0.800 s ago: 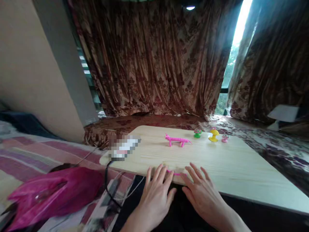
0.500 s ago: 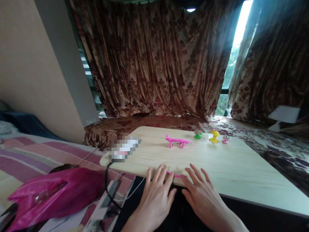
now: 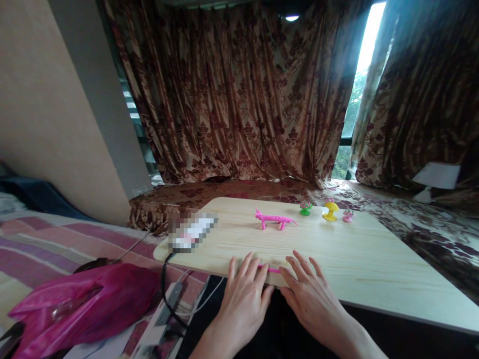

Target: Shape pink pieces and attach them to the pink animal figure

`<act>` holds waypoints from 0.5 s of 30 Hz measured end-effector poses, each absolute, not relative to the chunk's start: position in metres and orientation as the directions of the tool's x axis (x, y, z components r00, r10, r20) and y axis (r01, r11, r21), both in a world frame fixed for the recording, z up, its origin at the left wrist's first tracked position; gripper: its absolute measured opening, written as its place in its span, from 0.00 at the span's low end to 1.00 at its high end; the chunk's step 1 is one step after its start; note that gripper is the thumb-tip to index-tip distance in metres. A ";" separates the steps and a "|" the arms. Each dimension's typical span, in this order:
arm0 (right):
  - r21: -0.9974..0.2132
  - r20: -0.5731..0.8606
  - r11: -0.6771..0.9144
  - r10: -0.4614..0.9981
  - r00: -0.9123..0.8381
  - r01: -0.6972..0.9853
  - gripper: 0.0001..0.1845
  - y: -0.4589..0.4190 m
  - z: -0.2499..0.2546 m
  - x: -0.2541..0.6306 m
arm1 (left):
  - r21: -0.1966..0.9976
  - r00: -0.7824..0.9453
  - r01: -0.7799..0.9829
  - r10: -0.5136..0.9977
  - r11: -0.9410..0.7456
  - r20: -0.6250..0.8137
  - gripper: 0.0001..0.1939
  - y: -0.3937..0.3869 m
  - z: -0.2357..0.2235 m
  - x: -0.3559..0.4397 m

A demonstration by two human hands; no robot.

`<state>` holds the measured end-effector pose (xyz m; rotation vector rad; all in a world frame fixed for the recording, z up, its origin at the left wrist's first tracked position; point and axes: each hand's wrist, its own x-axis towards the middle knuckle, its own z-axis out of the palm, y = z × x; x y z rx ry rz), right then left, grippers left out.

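A thin pink strand (image 3: 274, 270), which looks like modelling clay, lies along the near edge of the wooden table (image 3: 359, 264). My left hand (image 3: 245, 294) rests flat with fingers spread over the strand's left end. Over its right end lies my right hand (image 3: 310, 294), fingers also outstretched. Both ends are hidden under the fingers; only the middle shows. Beyond the hands stands a pink four-legged animal figure (image 3: 276, 219) with a long body and a thin tail.
Small figures stand at the far right: a green one with a dotted top (image 3: 305, 208), a yellow mushroom shape (image 3: 330, 210) and a pink one (image 3: 348, 216). A blurred-out device (image 3: 192, 232) with a black cable lies at the left. Beside the table is a magenta bag (image 3: 90, 304).
Both hands stay on the strand with only a slight shift. The strand's visible middle looks a little straighter. The whole view has moved slightly.
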<state>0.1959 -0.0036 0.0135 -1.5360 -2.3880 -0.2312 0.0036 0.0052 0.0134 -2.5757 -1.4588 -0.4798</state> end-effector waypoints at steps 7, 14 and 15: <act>-0.031 0.315 0.407 0.871 -0.378 0.913 0.19 0.002 0.017 0.194 | 0.031 0.470 0.858 0.809 -0.512 0.354 0.21 0.008 0.015 0.006; -0.039 0.303 0.432 0.865 -0.401 0.901 0.19 -0.002 0.016 0.194 | 0.038 0.474 0.854 0.808 -0.518 0.350 0.21 0.007 0.013 0.005; -0.041 0.309 0.424 0.867 -0.392 0.905 0.19 0.000 0.016 0.194 | 0.042 0.468 0.857 0.810 -0.514 0.354 0.21 0.008 0.014 0.006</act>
